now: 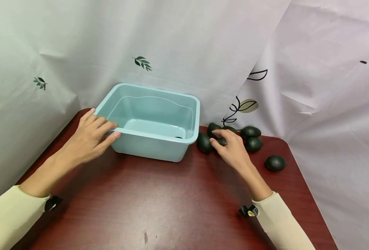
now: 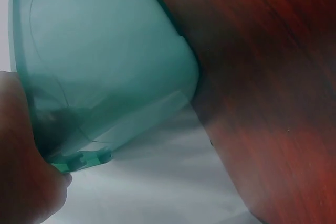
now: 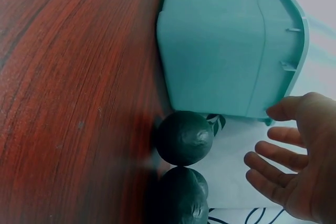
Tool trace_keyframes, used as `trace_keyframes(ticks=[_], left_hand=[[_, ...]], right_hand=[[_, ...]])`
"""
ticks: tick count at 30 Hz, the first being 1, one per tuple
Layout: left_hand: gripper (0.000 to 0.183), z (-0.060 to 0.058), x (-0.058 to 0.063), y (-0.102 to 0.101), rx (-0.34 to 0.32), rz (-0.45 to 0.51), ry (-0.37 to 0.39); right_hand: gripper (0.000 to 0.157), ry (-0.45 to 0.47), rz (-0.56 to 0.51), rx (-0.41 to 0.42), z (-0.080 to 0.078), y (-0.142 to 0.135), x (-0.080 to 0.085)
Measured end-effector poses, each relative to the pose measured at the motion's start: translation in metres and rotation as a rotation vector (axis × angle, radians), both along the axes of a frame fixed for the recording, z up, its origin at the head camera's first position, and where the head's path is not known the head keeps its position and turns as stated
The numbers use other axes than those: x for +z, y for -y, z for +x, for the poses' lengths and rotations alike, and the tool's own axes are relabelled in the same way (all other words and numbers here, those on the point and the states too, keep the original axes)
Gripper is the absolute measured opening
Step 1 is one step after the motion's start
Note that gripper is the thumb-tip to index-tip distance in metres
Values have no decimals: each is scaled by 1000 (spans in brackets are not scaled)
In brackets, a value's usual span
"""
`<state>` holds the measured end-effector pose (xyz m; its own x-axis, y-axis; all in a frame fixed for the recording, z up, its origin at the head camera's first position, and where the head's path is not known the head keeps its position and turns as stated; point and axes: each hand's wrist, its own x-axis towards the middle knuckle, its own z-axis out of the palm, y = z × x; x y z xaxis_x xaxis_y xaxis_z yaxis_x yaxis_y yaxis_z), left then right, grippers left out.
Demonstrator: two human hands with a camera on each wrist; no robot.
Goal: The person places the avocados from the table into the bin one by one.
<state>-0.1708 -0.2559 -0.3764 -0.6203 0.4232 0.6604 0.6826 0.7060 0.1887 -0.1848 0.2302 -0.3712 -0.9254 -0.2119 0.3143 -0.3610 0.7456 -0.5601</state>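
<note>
A light blue plastic basin [image 1: 150, 147] stands at the back of the table. My left hand [image 1: 89, 139] grips its rim at the front left corner; in the left wrist view, that hand [image 2: 23, 156] is at the basin's edge. To the basin's right lie several dark green avocados, one avocado [image 1: 204, 142] closest to its wall. My right hand [image 1: 232, 149] hovers over this group with parted fingers. In the right wrist view, the hand [image 3: 299, 156] holds nothing, and an avocado [image 3: 184, 138] sits below it. Inside the basin, a dark sliver [image 1: 179, 137] peeks above the front rim.
One avocado [image 1: 275, 163] lies apart near the right edge of the reddish-brown table [image 1: 159, 198]. More avocados, including an avocado [image 1: 251, 132], lie by the back edge. A pale patterned curtain [image 1: 184, 45] hangs close behind the basin and along both sides.
</note>
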Motion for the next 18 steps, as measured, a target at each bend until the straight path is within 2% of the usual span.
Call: trace_keyframes(ticks=[13, 18], left_hand=[[62, -2, 1, -1, 25, -20, -13], [71, -3, 1, -3, 49, -10, -43]], right_hand=[[40, 83, 57, -35, -2, 0, 0], [43, 105, 59, -39, -1, -4, 0]])
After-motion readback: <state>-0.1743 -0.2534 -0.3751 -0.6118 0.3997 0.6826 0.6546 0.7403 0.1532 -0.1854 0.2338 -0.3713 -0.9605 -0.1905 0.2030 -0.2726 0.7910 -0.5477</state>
